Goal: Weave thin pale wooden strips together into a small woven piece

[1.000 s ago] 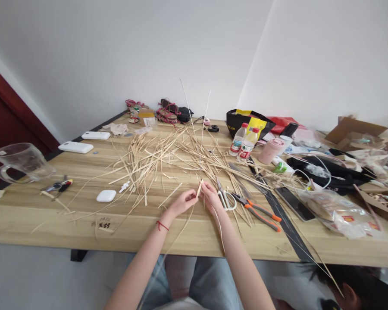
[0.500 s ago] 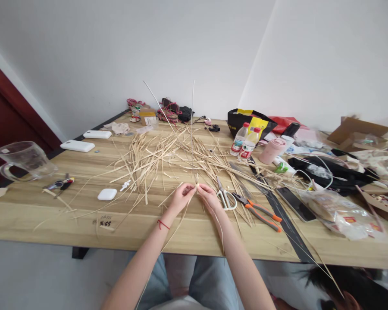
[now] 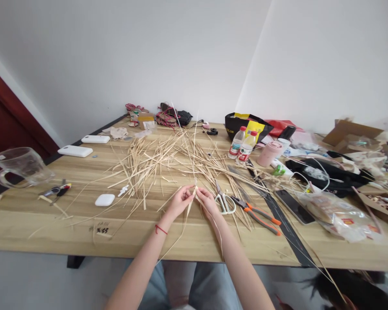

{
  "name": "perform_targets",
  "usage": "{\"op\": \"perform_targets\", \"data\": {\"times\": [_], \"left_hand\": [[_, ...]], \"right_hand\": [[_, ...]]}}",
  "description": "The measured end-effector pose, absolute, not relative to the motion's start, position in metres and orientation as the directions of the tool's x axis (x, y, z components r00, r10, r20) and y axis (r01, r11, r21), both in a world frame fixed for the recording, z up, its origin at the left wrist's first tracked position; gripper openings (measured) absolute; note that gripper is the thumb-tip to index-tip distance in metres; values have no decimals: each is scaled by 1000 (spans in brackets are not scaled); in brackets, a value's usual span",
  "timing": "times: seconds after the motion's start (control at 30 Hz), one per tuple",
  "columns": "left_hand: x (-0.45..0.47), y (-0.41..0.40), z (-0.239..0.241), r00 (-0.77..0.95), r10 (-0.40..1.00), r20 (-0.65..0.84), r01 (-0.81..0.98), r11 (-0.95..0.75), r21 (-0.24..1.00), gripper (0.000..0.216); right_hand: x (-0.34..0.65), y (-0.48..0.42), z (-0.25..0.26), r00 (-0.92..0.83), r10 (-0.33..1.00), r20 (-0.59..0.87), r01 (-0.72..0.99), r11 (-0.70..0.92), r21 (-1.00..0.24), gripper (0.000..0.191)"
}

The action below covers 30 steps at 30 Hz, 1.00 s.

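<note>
Above the table's front half, my left hand (image 3: 180,200) and my right hand (image 3: 208,201) meet fingertip to fingertip, both closed in a pinch. Between them is a small bundle of pale straw strips (image 3: 195,190), its details mostly covered by my fingers. Two thin, pale, stiff strands (image 3: 194,146) rise from it, leaning away over the table. A straw strip (image 3: 188,211) hangs down from my left fingers towards the table edge. Another thin strand (image 3: 217,221) trails along my right wrist. White-handled scissors (image 3: 225,203) lie just right of my right hand, beside orange-and-grey pliers (image 3: 258,216).
A heap of loose straw strips (image 3: 148,161) spreads beyond my hands. On the right are two bottles (image 3: 245,148), a pink cup (image 3: 269,153), a phone (image 3: 295,206) and plastic bags (image 3: 339,215). A glass mug (image 3: 24,165) stands left. Another person's head (image 3: 352,288) shows at lower right.
The two upright strands have swung: their tips are lower, and the left one has shifted right. The hanging strip by my left hand shows wider. Both hands keep their pinch.
</note>
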<state>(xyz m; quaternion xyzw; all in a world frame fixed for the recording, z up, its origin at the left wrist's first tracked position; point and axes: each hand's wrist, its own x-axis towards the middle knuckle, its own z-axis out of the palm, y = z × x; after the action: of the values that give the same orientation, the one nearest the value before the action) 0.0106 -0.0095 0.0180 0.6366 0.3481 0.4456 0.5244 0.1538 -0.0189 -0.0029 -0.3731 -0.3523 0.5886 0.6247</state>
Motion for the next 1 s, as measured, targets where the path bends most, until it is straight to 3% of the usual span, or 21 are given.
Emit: {"op": "perform_targets", "data": {"times": [0.57, 1.0], "left_hand": [[6, -16, 30, 377, 911, 167, 3, -182, 983, 46], [12, -11, 14, 332, 920, 207, -4, -218, 976, 44]], "right_hand": [[156, -24, 8, 9, 1000, -26, -413, -20, -911, 28], [158, -21, 7, 33, 998, 56, -298, 63, -952, 24]]}}
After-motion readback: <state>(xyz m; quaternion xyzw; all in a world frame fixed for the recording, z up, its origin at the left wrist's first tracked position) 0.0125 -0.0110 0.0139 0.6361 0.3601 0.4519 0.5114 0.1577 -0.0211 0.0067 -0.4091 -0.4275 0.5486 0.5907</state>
